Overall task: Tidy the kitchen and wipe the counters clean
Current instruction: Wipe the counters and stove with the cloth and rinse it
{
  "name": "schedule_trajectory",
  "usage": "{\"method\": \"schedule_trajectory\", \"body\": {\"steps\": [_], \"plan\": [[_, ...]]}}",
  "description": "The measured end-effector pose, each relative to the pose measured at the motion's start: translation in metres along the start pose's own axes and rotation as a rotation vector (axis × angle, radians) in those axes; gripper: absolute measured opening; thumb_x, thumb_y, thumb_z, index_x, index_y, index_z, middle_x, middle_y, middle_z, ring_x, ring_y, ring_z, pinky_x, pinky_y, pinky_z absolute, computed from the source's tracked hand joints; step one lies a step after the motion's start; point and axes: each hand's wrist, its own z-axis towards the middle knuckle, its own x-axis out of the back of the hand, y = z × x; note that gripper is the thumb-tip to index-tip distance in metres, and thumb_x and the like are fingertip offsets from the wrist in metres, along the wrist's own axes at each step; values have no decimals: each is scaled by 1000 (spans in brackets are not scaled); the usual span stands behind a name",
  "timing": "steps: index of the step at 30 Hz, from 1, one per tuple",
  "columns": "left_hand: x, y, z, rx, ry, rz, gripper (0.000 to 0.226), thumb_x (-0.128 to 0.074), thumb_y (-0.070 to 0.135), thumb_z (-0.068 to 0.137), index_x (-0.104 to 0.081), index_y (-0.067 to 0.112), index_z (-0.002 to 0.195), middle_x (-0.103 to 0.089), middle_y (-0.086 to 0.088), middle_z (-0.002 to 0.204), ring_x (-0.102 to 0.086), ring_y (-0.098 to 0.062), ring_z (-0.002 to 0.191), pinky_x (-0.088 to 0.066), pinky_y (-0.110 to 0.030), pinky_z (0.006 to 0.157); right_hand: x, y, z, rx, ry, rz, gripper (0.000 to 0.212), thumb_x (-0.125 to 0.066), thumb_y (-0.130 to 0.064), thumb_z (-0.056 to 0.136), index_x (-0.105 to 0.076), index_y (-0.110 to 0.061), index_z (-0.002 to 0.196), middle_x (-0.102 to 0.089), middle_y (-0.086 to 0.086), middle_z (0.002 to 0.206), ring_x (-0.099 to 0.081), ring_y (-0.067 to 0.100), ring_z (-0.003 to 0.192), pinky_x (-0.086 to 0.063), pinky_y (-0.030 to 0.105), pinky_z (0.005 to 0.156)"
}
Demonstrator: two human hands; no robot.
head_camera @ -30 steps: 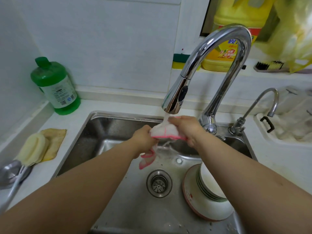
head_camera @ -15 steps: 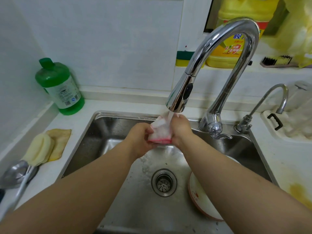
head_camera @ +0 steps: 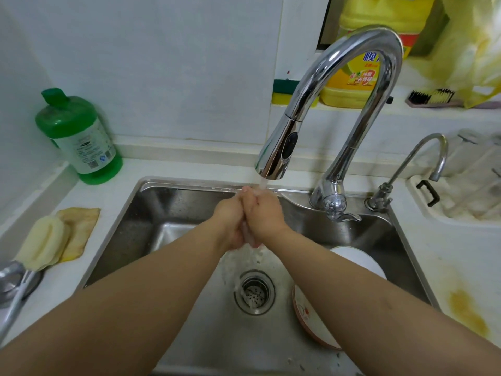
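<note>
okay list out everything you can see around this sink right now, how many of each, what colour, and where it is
sink: 1, steel, centre
tall tap: 1, chrome, behind sink, water running
small tap: 1, chrome, right of tall tap
drain: 1, steel, sink floor
dishes: a stack, white with a reddish rim, sink right
green bottle: 1, left back corner of counter
sponge: 1, pale yellow, left counter
rag: 1, yellowish, under the sponge
yellow jug: 1, ledge behind tall tap
brush: 1, dark bristles, ledge right
stain: 1, yellow, right counter
cloth: 1, whitish, mostly hidden between the hands
left hand: 1, under the stream, gripping the cloth
right hand: 1, pressed against the left, gripping the cloth
</note>
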Motion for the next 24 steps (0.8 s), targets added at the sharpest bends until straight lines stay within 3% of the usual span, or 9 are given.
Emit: {"method": "schedule_trajectory", "body": {"steps": [4, 7, 9, 13, 16, 18, 20, 22, 24], "plan": [[3, 3, 4, -33, 11, 4, 38, -47, 39, 98, -65, 5, 100, -69, -16, 99, -65, -28, 91, -52, -40, 85, 8, 3, 14, -421, -160, 363, 27, -46, -32, 97, -64, -13, 90, -67, 14, 108, -63, 30, 102, -48, 37, 90], [17, 7, 9, -98, -64, 93, 43, -53, 39, 94, -62, 2, 114, -68, -19, 111, -65, -33, 104, -51, -47, 95, 27, 6, 16, -618, -311, 684, 17, -52, -25, 92, -63, -18, 81, -67, 9, 92, -62, 25, 83, -51, 35, 82], [34, 9, 9, -100, -143, 170, 37, -59, 24, 92, -57, 0, 122, -67, -19, 115, -66, -30, 100, -55, -43, 86, 40, 9, 18, -632, -348, 682, 13, -54, -11, 91, -61, -11, 81, -63, 10, 82, -59, 21, 74, -54, 34, 76], [57, 8, 7, -132, -108, 526, 40, -57, -9, 83, -56, 12, 117, -60, -18, 120, -60, -25, 91, -53, -35, 73, 51, 6, 27, -580, -177, 612, 11, -56, -1, 91, -59, -1, 101, -62, 11, 74, -59, 17, 58, -50, 22, 41], [53, 4, 2, -175, -37, 832, 61, -67, -3, 79, -44, 19, 131, -54, -11, 128, -56, -27, 106, -53, -38, 85, 44, -2, 25, -535, -208, 625, 14, -52, -4, 94, -60, -1, 104, -61, 10, 75, -57, 18, 58, -50, 27, 51], [47, -2, 3, -197, -64, 824, 83, -77, 5, 74, -32, 22, 141, -51, -5, 130, -53, -25, 111, -54, -35, 83, 37, -7, 22, -548, -243, 702, 9, -52, -8, 96, -59, -4, 100, -60, 11, 77, -58, 20, 63, -53, 33, 64], [42, -6, 4, -254, -110, 691, 89, -86, 14, 61, -41, 22, 137, -60, -2, 122, -58, -22, 109, -52, -39, 92, 35, -11, 17, -595, -308, 823, 7, -55, -11, 95, -57, -5, 96, -62, 13, 82, -61, 24, 70, -55, 39, 71], [38, -8, 9, -273, -121, 605, 77, -89, 18, 54, -55, 21, 123, -67, -3, 111, -62, -22, 105, -51, -40, 94, 38, -9, 16, -621, -332, 928, 7, -58, -12, 93, -58, -5, 93, -64, 13, 84, -62, 24, 73, -55, 38, 70], [34, -6, 7, -277, -121, 625, 51, -82, 11, 68, -59, 17, 114, -67, -6, 107, -63, -24, 96, -54, -34, 78, 44, -4, 20, -594, -285, 906, 6, -60, -14, 91, -60, -8, 89, -63, 9, 79, -59, 19, 66, -49, 27, 54]]}}
